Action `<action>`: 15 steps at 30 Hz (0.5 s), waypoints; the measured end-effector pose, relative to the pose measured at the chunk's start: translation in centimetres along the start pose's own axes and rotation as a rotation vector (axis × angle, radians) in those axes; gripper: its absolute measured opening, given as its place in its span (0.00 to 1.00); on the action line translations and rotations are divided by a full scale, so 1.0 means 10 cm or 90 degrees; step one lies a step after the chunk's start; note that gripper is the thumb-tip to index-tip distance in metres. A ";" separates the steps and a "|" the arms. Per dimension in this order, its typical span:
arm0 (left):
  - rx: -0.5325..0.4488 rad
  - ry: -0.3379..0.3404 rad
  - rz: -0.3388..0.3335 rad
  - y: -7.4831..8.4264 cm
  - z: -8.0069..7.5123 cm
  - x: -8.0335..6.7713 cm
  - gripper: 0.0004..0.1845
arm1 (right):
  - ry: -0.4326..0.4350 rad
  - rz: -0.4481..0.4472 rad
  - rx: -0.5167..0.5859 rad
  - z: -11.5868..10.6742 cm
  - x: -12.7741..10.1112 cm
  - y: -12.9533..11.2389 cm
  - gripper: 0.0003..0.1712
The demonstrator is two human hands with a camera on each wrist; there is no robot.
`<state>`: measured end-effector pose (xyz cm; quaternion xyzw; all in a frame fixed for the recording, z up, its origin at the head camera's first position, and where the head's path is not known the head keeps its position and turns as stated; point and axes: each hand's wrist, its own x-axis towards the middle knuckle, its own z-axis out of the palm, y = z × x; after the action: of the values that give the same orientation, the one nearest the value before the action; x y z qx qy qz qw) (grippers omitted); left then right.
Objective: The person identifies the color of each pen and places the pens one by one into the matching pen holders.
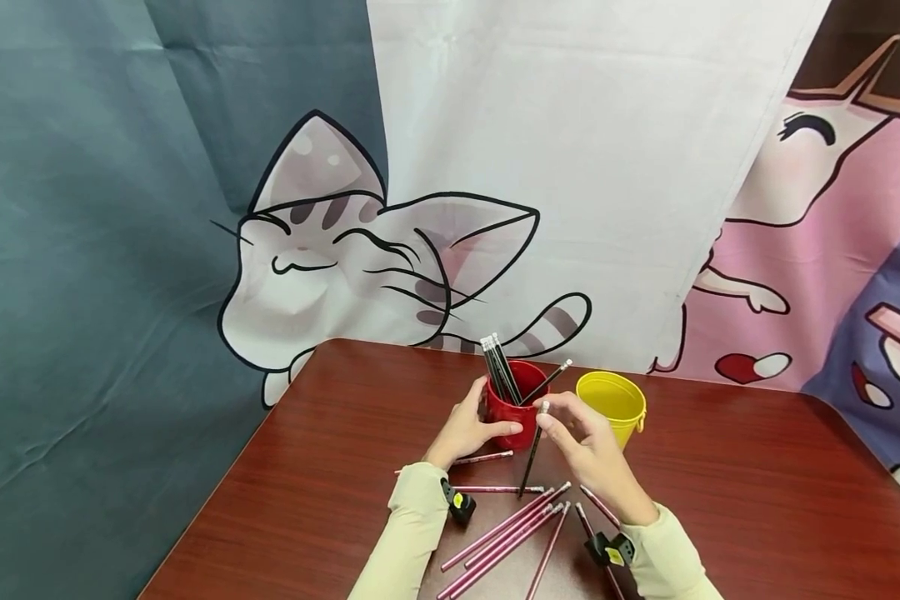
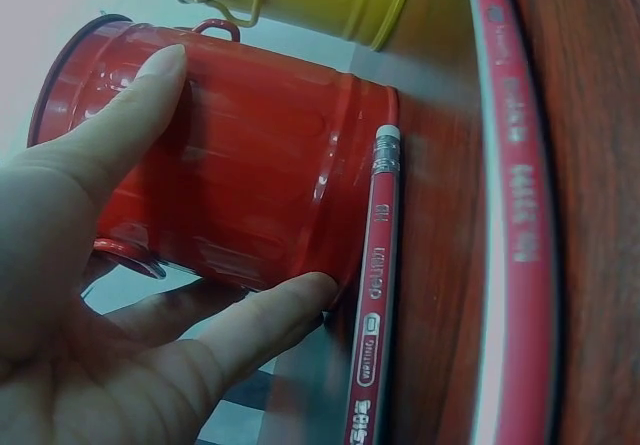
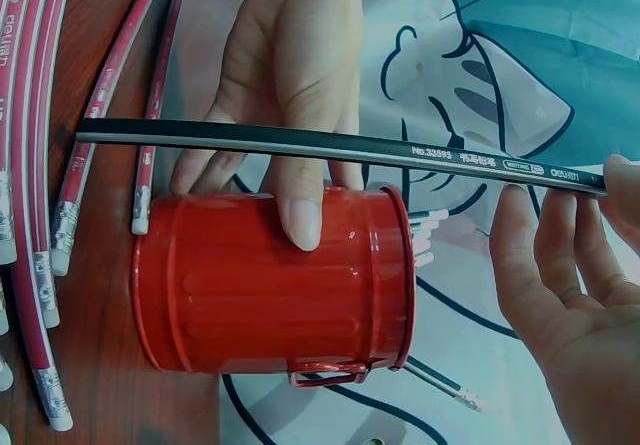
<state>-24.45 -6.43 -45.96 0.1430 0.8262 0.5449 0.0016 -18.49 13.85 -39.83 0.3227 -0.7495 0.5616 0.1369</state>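
My left hand [image 1: 474, 427] holds the red bucket [image 1: 512, 425] by its side, thumb across the front and fingers around the left and back. Several black pencils [image 1: 497, 367] stand in that bucket with their eraser ends up; one leans apart toward the right. Between thumb and fingertips, my right hand [image 1: 588, 446] pinches another black pencil [image 3: 340, 147] near its eraser end. This pencil hangs in front of the bucket, its far end pointing down toward the table. In the left wrist view a pink pencil [image 2: 376, 275] lies close beside the bucket's base.
Right of the red bucket stands a yellow bucket [image 1: 612, 397]. Several pink pencils [image 1: 506, 537] lie loose on the brown table [image 1: 285, 483] in front, some under the right wrist. Behind the table hangs a cloth [image 1: 607, 167] printed with cartoon cats.
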 end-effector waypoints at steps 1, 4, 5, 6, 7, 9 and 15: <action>-0.001 0.000 0.003 0.00 0.00 0.00 0.45 | 0.001 -0.007 -0.008 0.01 0.00 0.00 0.15; 0.001 0.000 0.005 0.01 0.00 0.00 0.45 | 0.002 -0.040 -0.036 0.03 -0.01 0.01 0.16; 0.001 0.000 0.005 0.01 0.00 0.00 0.45 | 0.003 -0.051 -0.044 0.03 -0.01 0.01 0.17; 0.001 -0.001 0.005 0.01 0.00 0.00 0.45 | 0.004 -0.062 -0.050 0.04 -0.01 0.01 0.18; 0.001 -0.002 0.007 0.02 0.00 0.00 0.45 | 0.004 -0.071 -0.052 0.04 0.00 0.01 0.18; 0.004 -0.002 0.011 0.02 0.00 0.00 0.45 | 0.005 -0.077 -0.053 0.04 0.00 0.00 0.18; 0.007 0.001 0.023 0.02 0.00 -0.01 0.45 | 0.006 -0.048 -0.054 0.01 0.07 -0.06 0.16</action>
<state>-24.27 -6.41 -45.79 0.1576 0.8263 0.5407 -0.0101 -18.60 13.39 -38.98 0.3419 -0.7592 0.5253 0.1753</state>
